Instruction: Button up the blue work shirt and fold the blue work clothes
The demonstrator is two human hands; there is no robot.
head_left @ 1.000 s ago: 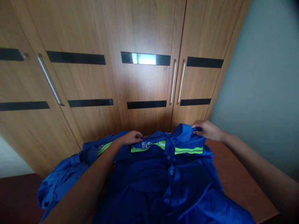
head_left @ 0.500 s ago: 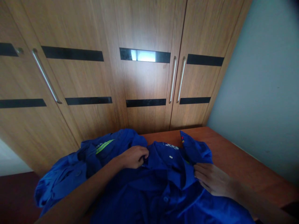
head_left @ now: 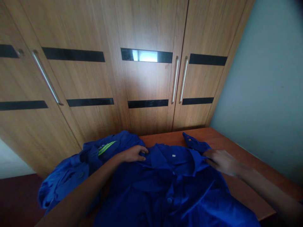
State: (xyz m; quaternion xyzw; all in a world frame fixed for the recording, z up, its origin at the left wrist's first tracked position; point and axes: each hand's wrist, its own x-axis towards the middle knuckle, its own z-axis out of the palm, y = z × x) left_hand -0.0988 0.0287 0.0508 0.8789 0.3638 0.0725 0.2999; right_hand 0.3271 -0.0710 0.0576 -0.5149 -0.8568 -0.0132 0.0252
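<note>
A blue collared shirt (head_left: 151,192) lies front side up on the reddish-brown table, with a button and a small white label inside its neck. At the shirt's left shoulder area in view, my left hand (head_left: 134,154) pinches the cloth beside the collar. On the other side, my right hand (head_left: 221,160), slightly blurred, grips the fabric at the right shoulder. Past that hand a folded-over blue piece with small coloured marks (head_left: 193,142) sticks out. The collar (head_left: 175,160) spreads open between both hands.
Another crumpled blue garment (head_left: 78,170) with a yellow-green stripe is heaped at the left. The table (head_left: 248,189) meets a wooden wardrobe (head_left: 149,119) with metal handles behind it. A pale wall (head_left: 265,94) borders the right side.
My right hand has moved up and to the right, drawing the shoulder cloth outward. The collar is now wider and flatter. My left hand has shifted slightly left and up.
</note>
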